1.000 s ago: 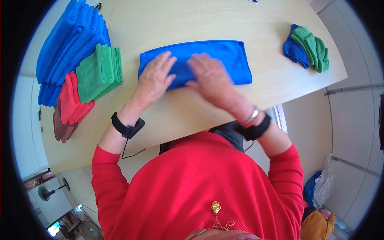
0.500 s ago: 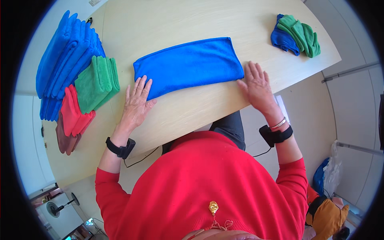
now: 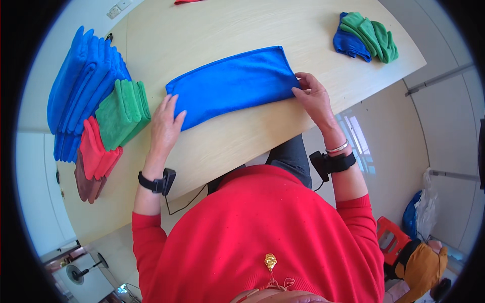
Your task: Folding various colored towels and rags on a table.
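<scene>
A folded blue towel [image 3: 230, 86] lies flat and slightly slanted on the table in front of me. My left hand [image 3: 164, 122] rests at its left edge, fingers straight along the edge and thumb spread apart from them. At the near right corner, my right hand [image 3: 314, 97] has its fingers and thumb curled about the towel's edge in a pinch. The fingertips there are partly hidden by the cloth.
Folded towels stand at the left: a tall blue stack [image 3: 83, 83], green ones [image 3: 121, 108], red ones [image 3: 96, 149] and brown ones [image 3: 88, 181]. A crumpled green cloth [image 3: 371, 35] and dark blue cloth [image 3: 350, 44] lie far right on the pale table [image 3: 237, 146].
My right hand has gone from lying flat beside the towel to pinching its right corner. My left hand has slid slightly left along the left edge. The view has shifted a little.
</scene>
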A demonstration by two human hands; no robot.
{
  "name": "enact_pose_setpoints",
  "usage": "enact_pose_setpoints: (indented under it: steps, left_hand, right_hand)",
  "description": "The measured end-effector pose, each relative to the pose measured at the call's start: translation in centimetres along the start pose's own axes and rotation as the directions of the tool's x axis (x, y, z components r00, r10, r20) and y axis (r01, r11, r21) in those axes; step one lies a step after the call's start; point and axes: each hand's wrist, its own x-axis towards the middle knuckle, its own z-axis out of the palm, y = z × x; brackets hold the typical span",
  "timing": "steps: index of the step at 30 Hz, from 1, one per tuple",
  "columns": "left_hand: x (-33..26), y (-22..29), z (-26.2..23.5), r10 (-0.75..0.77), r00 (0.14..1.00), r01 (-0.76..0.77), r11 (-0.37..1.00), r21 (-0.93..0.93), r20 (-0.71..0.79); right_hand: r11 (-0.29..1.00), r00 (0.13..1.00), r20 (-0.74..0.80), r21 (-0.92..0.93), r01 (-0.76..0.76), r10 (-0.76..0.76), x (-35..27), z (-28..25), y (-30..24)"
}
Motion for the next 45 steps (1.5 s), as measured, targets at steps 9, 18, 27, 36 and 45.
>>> enact_pose_setpoints:
  steps: [9, 18, 27, 36, 45]
  left_hand:
    - [-3.9, -2.4, 1.0, -0.497, 0.828, 0.551, 0.643, -0.532, 0.259]
    - [-2.9, -0.9, 1.0, -0.528, 0.777, 0.606, 0.48, -0.635, 0.342]
    - [-3.5, -2.1, -0.2, -0.473, 0.76, 0.644, 0.448, -0.62, 0.446]
    - [-4.8, -2.6, -0.4, -0.367, 0.841, 0.536, 0.658, -0.528, 0.397]
    - [-6.0, -2.3, -1.2, -0.42, 0.866, 0.477, 0.855, -0.202, 0.271]
  right_hand:
    - [0.936, 0.947, 0.319, 0.327, -0.132, 0.023, 0.0, -2.7, -1.3]
    - [0.921, 0.873, 0.484, 0.309, -0.236, 0.061, 0.2, -1.5, -1.9]
    - [0.9, 0.849, 0.523, 0.332, -0.284, 0.076, 0.5, -2.0, -1.9]
    - [0.91, 0.873, 0.467, 0.288, -0.298, 0.138, -0.5, -3.5, -1.7]
    - [0.999, 0.958, 0.284, -0.016, -0.028, 0.031, -1.9, -4.9, -2.3]
